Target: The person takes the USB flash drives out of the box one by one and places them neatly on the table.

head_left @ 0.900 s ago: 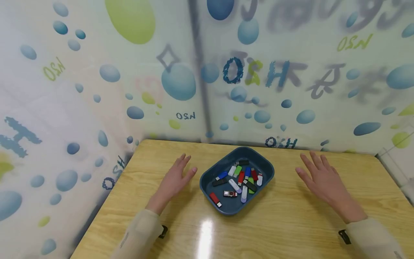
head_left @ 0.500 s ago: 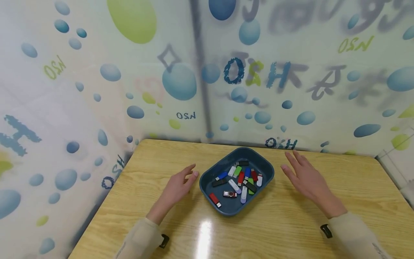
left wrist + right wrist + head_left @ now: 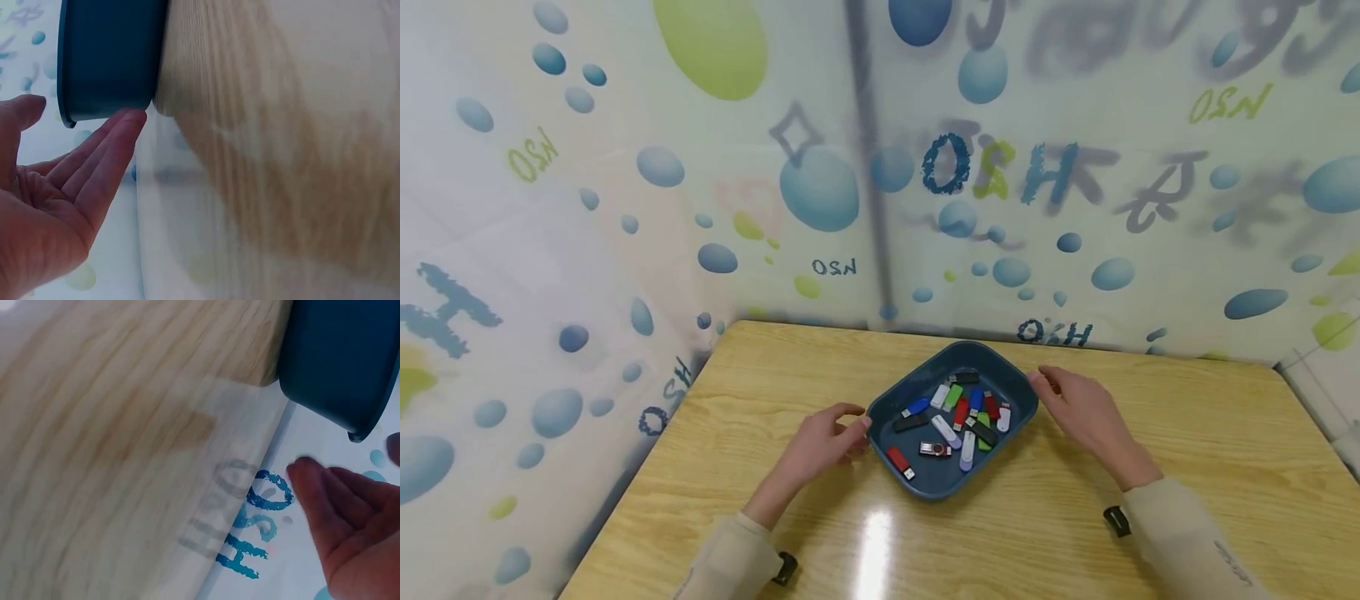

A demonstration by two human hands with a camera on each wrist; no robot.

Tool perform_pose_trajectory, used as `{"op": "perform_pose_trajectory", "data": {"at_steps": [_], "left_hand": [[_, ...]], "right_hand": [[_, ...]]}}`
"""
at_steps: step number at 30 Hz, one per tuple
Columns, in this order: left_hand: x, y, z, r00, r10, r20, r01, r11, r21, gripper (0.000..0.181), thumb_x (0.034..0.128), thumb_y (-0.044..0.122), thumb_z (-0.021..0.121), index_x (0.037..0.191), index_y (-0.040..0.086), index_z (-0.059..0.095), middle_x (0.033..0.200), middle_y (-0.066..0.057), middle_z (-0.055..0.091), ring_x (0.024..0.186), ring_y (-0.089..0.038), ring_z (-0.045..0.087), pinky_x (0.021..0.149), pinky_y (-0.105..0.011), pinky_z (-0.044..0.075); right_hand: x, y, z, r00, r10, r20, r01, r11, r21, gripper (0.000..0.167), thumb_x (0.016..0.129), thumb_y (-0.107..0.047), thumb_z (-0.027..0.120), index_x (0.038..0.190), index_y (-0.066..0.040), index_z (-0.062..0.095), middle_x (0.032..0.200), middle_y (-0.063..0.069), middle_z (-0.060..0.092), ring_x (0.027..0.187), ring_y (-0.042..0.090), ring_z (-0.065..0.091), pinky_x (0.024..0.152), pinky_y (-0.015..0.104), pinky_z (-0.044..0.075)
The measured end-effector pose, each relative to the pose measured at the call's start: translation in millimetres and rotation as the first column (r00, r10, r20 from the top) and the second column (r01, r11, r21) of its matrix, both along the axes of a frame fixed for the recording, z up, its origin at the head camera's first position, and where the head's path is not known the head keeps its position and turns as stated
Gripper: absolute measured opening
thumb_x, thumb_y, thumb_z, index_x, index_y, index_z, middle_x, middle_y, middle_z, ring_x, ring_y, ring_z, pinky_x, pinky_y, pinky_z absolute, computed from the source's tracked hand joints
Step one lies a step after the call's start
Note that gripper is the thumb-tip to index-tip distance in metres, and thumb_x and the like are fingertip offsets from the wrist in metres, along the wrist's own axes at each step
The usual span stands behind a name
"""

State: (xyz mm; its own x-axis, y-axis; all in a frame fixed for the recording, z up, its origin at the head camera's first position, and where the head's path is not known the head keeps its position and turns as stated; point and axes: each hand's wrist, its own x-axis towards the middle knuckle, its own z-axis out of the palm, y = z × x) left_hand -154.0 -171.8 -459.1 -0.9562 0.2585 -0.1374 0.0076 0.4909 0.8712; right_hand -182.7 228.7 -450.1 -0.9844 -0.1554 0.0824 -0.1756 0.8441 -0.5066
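Note:
A dark blue tray (image 3: 932, 482) stands on the wooden table, with several USB flash drives lying loose inside. Among them are a red flash drive (image 3: 899, 462), a blue flash drive (image 3: 916, 407) and a swivel-type drive with a metal cover (image 3: 935, 449). My left hand (image 3: 817, 443) is at the tray's left side; in the left wrist view its fingertips (image 3: 132, 117) meet the lower wall while the thumb stands off the rim. On the opposite side is my right hand (image 3: 1088, 413), fingers loosely bent. A small gap separates its fingertips (image 3: 304, 464) from the wall in the right wrist view.
The wooden table (image 3: 1000, 542) runs back to a curtain (image 3: 737, 167) printed with bubbles and letters. Another printed sheet hangs along the left side. Both wrists carry a black strap, the left strap (image 3: 785, 568) and right strap (image 3: 1117, 521).
My right hand has moved left to the tray's right end, its fingers bending from a spread pose. My left hand has shifted slightly right and down to the tray's left side. The tray stays put.

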Motion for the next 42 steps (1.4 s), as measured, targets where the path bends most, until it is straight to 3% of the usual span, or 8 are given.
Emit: {"op": "perform_pose_trajectory", "data": {"at_steps": [3,6,11,22,27,32,36,42], "left_hand": [[2.0,2.9,-1.2,0.999,-0.034,-0.027,0.034,0.999,-0.027,0.048,0.1041,0.032,0.063,0.137,-0.003,0.059,0.083,-0.007,0.075,0.071,-0.021,0.072,0.061,-0.031,0.061],[2.8,6.0,-2.2,0.998,-0.053,-0.041,0.052,0.998,-0.04,0.047,0.1042,0.027,0.062,0.138,-0.005,0.058,0.08,-0.007,0.074,0.069,-0.021,0.07,0.061,-0.029,0.059],[1.6,10.2,-2.8,0.998,-0.05,-0.025,0.051,0.999,0.011,0.045,0.104,0.022,0.061,0.139,-0.006,0.056,0.082,-0.008,0.074,0.07,-0.021,0.072,0.063,-0.033,0.063],[-9.1,19.9,1.4,0.995,0.032,-0.095,-0.03,0.999,0.027,0.034,0.0982,0.007,0.062,0.131,-0.002,0.063,0.071,-0.004,0.067,0.062,-0.029,0.069,0.057,-0.035,0.06],[-15.6,22.8,1.3,0.984,0.07,-0.163,-0.074,0.997,-0.019,0.031,0.0999,0.008,0.062,0.13,0.003,0.066,0.07,0.0,0.062,0.059,-0.02,0.06,0.053,-0.026,0.048],[-21.6,26.3,-0.3,0.974,0.088,-0.209,-0.098,0.995,-0.035,0.035,0.1034,0.012,0.062,0.137,0.0,0.062,0.072,-0.001,0.061,0.059,-0.014,0.054,0.052,-0.026,0.043],[-26.4,30.2,-1.9,0.975,0.126,-0.182,-0.126,0.992,0.013,0.041,0.1037,0.018,0.064,0.14,-0.001,0.058,0.076,-0.003,0.063,0.062,-0.015,0.056,0.055,-0.027,0.046],[-32.2,38.2,-1.7,0.978,0.177,-0.113,-0.161,0.977,0.136,0.048,0.0997,0.015,0.068,0.143,-0.002,0.055,0.095,-0.008,0.068,0.078,-0.018,0.067,0.07,-0.033,0.059]], "right_hand": [[-1.8,-3,-0.2,1.0,-0.019,-0.012,0.019,1.0,-0.008,0.049,0.112,-0.039,0.045,0.101,0.0,0.073,0.075,0.008,0.065,0.065,0.025,0.057,0.061,0.038,0.048],[-2.6,-5,-0.2,1.0,-0.024,-0.012,0.024,1.0,-0.017,0.045,0.111,-0.034,0.049,0.079,-0.008,0.066,0.062,0.0,0.053,0.055,0.019,0.047,0.053,0.032,0.037],[-1.7,-5,-0.6,1.0,-0.02,-0.01,0.019,0.999,-0.035,0.036,0.109,-0.028,0.054,0.088,-0.006,0.071,0.062,-0.002,0.055,0.055,0.017,0.047,0.051,0.031,0.038],[3.1,-3,3.8,0.996,-0.041,0.081,0.05,0.993,-0.111,0.028,0.105,-0.022,0.059,0.102,0.002,0.073,0.067,0.0,0.062,0.061,0.018,0.054,0.054,0.031,0.044],[5.8,2,4.8,0.988,-0.026,0.152,0.045,0.991,-0.124,0.028,0.104,-0.022,0.058,0.1,0.001,0.073,0.071,0.001,0.066,0.064,0.018,0.058,0.058,0.032,0.048],[10.3,5,5.2,0.981,-0.02,0.194,0.043,0.992,-0.119,0.028,0.104,-0.023,0.058,0.097,-0.001,0.074,0.07,0.001,0.065,0.065,0.019,0.057,0.059,0.032,0.047],[14.9,8,5.8,0.976,-0.024,0.217,0.054,0.99,-0.133,0.026,0.102,-0.021,0.059,0.095,-0.001,0.073,0.07,0.001,0.065,0.065,0.019,0.057,0.058,0.032,0.047],[21.1,14,6.7,0.968,-0.026,0.249,0.067,0.986,-0.155,0.025,0.1,-0.02,0.058,0.093,-0.001,0.072,0.075,0.001,0.068,0.068,0.018,0.06,0.062,0.032,0.052]]}}
